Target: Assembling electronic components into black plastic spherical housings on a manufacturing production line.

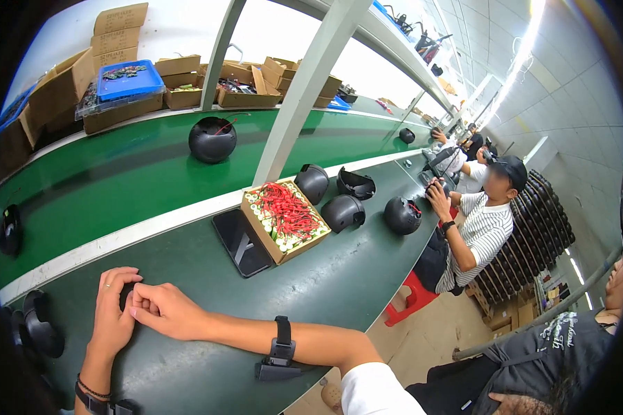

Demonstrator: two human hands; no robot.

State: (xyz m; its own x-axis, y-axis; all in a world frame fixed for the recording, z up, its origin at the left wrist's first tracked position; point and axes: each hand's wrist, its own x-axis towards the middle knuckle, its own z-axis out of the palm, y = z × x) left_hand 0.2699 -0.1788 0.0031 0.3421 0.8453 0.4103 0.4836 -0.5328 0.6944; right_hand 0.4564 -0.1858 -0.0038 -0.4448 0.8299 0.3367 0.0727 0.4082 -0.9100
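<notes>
My left hand rests on the dark green workbench at the lower left, its fingers stretched forward and slightly bent, with a ring on one. My right hand reaches across from the right, fingers curled, meeting the left hand near its fingers. Between them shows a small dark patch; I cannot tell whether it is shadow or an object. Right of the hands lies a black smartphone, beside a cardboard box of red-wired small parts. Black rounded shells stand left of my left hand.
Behind the bench runs a green conveyor belt carrying a black round housing. More black housings stand beyond the box. A grey post rises at the bench's back edge. A co-worker sits at the right, holding a dark part.
</notes>
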